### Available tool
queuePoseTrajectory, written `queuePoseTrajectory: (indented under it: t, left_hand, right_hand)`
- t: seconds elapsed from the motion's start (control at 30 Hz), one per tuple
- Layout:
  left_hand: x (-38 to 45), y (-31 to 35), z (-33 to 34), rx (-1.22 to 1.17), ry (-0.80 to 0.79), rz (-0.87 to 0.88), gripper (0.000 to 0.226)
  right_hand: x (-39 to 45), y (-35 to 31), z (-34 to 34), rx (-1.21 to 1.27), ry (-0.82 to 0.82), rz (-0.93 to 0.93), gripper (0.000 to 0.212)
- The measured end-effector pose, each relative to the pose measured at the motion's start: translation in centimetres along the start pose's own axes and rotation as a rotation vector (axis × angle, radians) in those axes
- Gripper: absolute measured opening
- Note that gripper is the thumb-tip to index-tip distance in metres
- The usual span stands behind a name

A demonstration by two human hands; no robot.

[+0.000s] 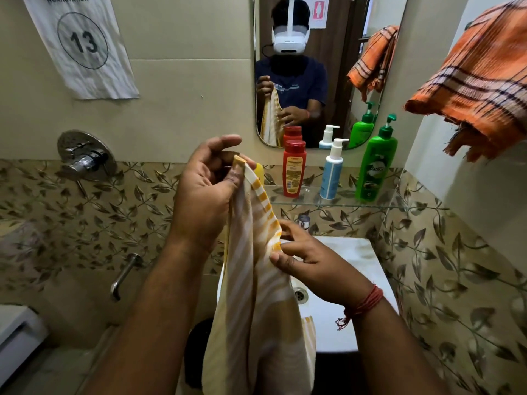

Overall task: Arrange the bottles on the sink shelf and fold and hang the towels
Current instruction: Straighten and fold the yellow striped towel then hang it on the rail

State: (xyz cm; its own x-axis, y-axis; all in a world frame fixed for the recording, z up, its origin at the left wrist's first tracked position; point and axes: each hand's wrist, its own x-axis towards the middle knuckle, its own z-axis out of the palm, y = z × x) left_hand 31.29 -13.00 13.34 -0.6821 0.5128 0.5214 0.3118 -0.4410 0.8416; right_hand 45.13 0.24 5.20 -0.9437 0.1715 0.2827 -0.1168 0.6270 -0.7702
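Your left hand [208, 178] pinches the top corner of one yellow-striped towel [256, 280]; below and right of it, your right hand [310, 258] pinches the towel's edge. Beyond both hands, three upright bottles [330, 169] line the glass shelf [328, 203]; one orange checked towel [479, 81] hangs up right.

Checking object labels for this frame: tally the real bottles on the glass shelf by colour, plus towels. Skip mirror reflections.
Red bottle: 1
White-and-blue pump bottle: 1
Green pump bottle: 1
Yellow bottle, mostly hidden behind the towel: 1
Yellow-striped towel, held in both hands: 1
Orange checked towel, hanging at right: 1
Total: 4 bottles, 2 towels, 6 things.
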Motion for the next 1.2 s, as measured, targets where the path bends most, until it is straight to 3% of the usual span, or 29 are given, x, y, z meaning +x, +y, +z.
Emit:
queuePoseTrajectory:
  t: [0.17, 0.3, 0.37, 0.53, 0.6, 0.7, 0.83, 0.9, 1.0, 1.13, 1.2]
  left_hand:
    - [0.2, 0.5, -0.8, -0.053, -0.045, 0.046, 0.037]
    - [0.8, 0.2, -1.9, -0.055, 0.034, 0.068, 0.037]
    - [0.9, 0.1, -2.2, -0.048, 0.054, 0.062, 0.037]
    - [0.7, 0.5, -1.8, -0.025, 0.045, 0.05, 0.037]
    - [0.7, 0.5, -1.7, -0.018, 0.045, 0.049, 0.035]
    - [0.9, 0.4, -1.9, -0.001, 0.064, 0.043, 0.034]
    - [0.9, 0.2, -2.3, -0.009, 0.087, 0.04, 0.033]
    - [0.8, 0.1, -2.3, -0.009, 0.084, 0.039, 0.033]
    - [0.6, 0.2, -2.0, 0.003, 0.073, 0.037, 0.033]
    - [0.5, 0.2, -1.9, 0.021, 0.079, 0.034, 0.033]
    - [0.5, 0.2, -1.9, 0.021, 0.088, 0.029, 0.032]
  right_hand:
    - [0.6, 0.4, 1.9, 0.021, -0.058, -0.041, 0.024]
    - [0.3, 1.8, 2.2, -0.182, -0.18, 0.122, 0.035]
    - [0.3, 1.8, 2.5, -0.303, -0.211, 0.076, 0.033]
    - [0.7, -1.6, 3.2, 0.079, 0.088, -0.181, 0.015]
    - [0.9, -3.0, 4.1, -0.004, 0.05, -0.22, 0.012]
    - [1.4, -2.7, 5.1, -0.2, 0.017, -0.158, 0.028]
    - [1.4, -0.8, 5.0, -0.193, 0.238, -0.034, 0.034]
    - [1.5, -0.5, 5.1, -0.211, 0.319, -0.064, 0.035]
    - [1.5, -1.2, 5.7, -0.16, 0.271, -0.161, 0.029]
    - [1.1, -2.1, 6.5, -0.369, 0.426, -0.279, 0.016]
    - [1.2, -2.2, 6.7, -0.342, 0.413, -0.281, 0.014]
